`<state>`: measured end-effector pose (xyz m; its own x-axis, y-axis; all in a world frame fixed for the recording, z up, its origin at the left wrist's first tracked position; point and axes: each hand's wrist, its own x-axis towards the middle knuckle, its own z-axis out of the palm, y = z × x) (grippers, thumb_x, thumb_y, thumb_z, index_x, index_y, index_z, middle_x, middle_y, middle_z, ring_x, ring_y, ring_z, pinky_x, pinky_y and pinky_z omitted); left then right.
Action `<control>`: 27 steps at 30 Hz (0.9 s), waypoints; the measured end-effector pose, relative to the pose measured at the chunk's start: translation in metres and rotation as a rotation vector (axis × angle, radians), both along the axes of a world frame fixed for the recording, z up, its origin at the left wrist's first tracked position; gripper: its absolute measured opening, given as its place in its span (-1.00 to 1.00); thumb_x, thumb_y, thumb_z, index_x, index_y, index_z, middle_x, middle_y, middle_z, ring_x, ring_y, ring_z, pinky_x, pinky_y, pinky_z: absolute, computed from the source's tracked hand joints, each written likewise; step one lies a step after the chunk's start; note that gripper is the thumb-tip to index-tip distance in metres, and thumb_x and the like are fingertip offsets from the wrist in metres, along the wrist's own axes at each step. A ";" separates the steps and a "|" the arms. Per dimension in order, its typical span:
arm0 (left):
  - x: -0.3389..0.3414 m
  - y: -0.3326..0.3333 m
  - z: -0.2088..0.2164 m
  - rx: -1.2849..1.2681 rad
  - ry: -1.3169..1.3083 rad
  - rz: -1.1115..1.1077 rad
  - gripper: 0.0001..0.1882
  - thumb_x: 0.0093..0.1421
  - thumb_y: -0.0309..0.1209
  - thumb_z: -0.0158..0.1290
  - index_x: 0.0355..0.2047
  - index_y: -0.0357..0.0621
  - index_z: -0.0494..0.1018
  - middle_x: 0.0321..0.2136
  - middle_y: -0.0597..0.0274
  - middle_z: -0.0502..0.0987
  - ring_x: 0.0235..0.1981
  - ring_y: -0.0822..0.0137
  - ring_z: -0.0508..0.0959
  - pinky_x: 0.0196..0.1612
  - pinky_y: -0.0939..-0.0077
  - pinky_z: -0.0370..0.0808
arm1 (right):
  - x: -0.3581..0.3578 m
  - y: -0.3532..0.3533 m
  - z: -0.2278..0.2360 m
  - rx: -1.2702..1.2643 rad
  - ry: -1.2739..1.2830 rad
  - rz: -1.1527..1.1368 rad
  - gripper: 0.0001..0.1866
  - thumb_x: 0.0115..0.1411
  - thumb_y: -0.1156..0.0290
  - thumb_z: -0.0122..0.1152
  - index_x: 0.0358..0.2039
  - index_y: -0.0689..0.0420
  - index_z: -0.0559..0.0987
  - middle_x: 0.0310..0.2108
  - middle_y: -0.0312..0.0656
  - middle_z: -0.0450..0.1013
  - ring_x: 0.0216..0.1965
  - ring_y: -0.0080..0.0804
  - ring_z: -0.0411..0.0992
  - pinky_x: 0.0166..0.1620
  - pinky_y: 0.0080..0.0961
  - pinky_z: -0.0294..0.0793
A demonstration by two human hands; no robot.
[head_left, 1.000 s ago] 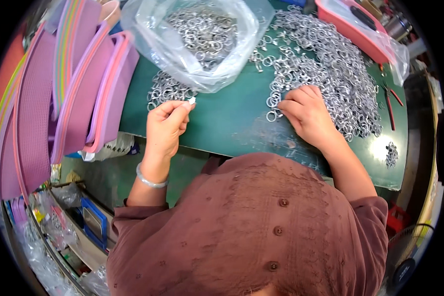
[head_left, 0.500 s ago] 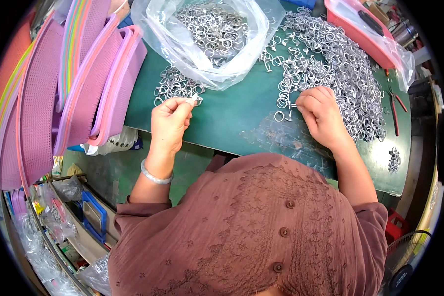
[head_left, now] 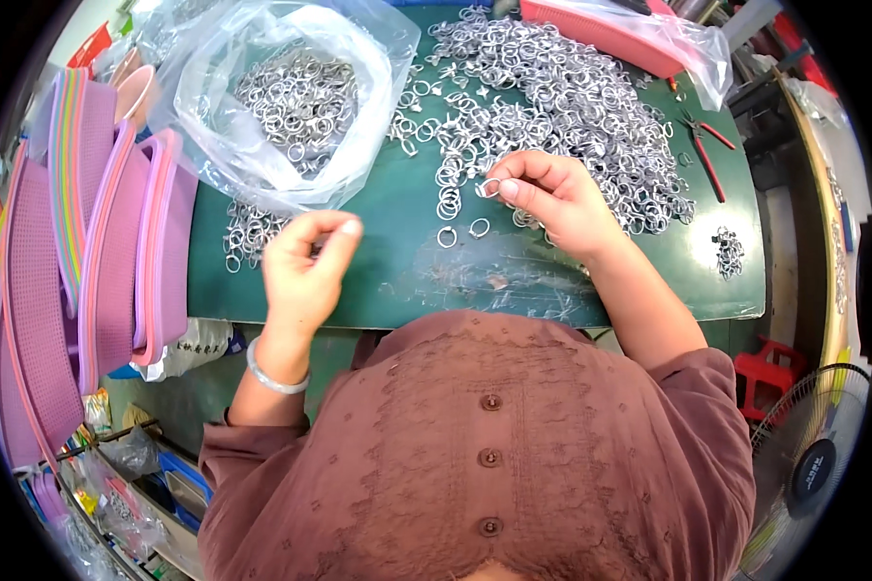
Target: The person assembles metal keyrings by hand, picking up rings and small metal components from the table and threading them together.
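Observation:
My right hand (head_left: 559, 198) pinches a silvery metal ring (head_left: 488, 188) between thumb and fingertips, at the near left edge of a large heap of similar rings (head_left: 591, 126). Two single rings, one of them a plain-looking loop (head_left: 447, 237), lie just below it on the green tabletop. My left hand (head_left: 305, 266) hovers to the right of a small ring pile (head_left: 249, 232), fingers curled and thumb against them. Whatever it may hold is hidden. Behind that pile stands an open clear plastic bag (head_left: 373, 121) with many rings inside.
Stacked purple mesh baskets (head_left: 102, 261) crowd the left side. A pink basket (head_left: 610, 44) sits at the back right. Red-handled pliers (head_left: 709, 169) and a small dark cluster of metal pieces (head_left: 728, 254) lie at the right. A fan (head_left: 809, 465) and red stool (head_left: 770, 373) stand beyond the table.
My right hand has lifted a ring and turned so it shows between the fingertips. My left hand has drawn away from the small pile, and the small light piece at its fingertips no longer shows.

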<state>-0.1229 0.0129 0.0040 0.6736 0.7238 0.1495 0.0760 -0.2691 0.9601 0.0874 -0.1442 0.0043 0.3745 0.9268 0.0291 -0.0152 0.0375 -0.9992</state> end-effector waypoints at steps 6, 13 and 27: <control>0.066 -0.029 0.026 -0.291 0.047 -0.463 -0.81 0.07 -0.50 0.03 -0.28 -0.26 0.47 -0.57 0.44 0.45 -0.54 0.68 0.33 -0.49 0.81 0.25 | 0.009 -0.004 -0.006 0.158 0.562 0.159 -0.86 0.13 0.42 0.05 -0.34 0.21 0.46 -0.41 -0.24 0.43 -0.38 -0.53 0.34 -0.25 -0.61 0.32; 0.107 -0.034 0.032 -0.535 -0.052 -0.607 -0.90 0.11 -0.45 -0.01 -0.41 -0.22 0.44 -0.59 0.33 0.47 -0.66 0.68 0.29 -0.62 0.84 0.18 | 0.018 -0.006 -0.007 0.183 0.632 0.179 -0.87 0.15 0.43 0.01 -0.32 0.20 0.45 -0.43 -0.26 0.42 -0.42 -0.56 0.34 -0.30 -0.63 0.33; 0.118 -0.026 0.019 -0.704 -0.044 -0.530 -0.91 0.10 -0.42 0.01 -0.47 -0.16 0.46 -0.68 0.47 0.36 -0.70 0.68 0.25 -0.64 0.83 0.16 | 0.013 -0.004 -0.002 0.167 0.127 -0.140 -0.75 0.02 0.55 0.14 -0.23 0.24 0.43 -0.36 -0.29 0.42 -0.33 -0.63 0.38 -0.25 -0.70 0.37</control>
<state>-0.0047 -0.0132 0.0228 0.9511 0.2513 -0.1795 0.0681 0.3964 0.9155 0.1001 -0.1486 0.0025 0.5092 0.8520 0.1216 -0.1235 0.2121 -0.9694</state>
